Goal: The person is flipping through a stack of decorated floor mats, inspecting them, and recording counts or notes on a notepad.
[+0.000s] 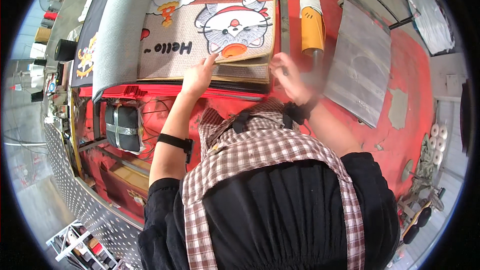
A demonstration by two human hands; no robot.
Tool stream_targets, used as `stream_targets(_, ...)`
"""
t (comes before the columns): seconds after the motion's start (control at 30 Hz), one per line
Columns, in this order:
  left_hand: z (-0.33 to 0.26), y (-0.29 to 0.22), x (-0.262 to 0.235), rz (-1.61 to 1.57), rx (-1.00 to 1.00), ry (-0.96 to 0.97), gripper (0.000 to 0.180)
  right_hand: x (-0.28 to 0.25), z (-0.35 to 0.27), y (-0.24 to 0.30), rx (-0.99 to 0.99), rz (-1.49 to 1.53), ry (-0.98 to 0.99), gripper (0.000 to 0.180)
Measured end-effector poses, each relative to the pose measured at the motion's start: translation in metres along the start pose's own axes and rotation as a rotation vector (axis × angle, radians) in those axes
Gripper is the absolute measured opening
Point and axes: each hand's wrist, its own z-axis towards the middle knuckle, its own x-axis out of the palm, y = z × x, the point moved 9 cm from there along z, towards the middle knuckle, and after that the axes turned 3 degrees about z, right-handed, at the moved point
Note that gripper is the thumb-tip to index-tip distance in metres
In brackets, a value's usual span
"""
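A black short-sleeved top [280, 205], gathered into vertical folds, covers the torso beneath a brown-and-white checked apron [270, 142] with broad straps [352, 220] and black tabs [241, 120]. A black band [172, 141] with a dark fitting circles the left forearm; another dark band [301, 112] rings the right wrist. Left hand [198, 77] and right hand [288, 76] are bare.

A workshop, it seems. Stacked cartoon-printed mats [212, 32], a grey perforated panel [86, 190] and a scuffed red floor [382, 162] show it.
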Motion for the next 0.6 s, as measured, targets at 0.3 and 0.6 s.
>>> stream_targets(0.3,-0.024,-0.029,-0.002,-0.033,0.154,-0.216,0.063,0.017,0.007,0.023,0.131,0.230,0.044,0.010)
stream_targets(0.6,-0.013,-0.030,0.015,0.073,0.184,-0.249,0.066,0.022,0.013,0.028,0.125,0.284,0.060,0.007)
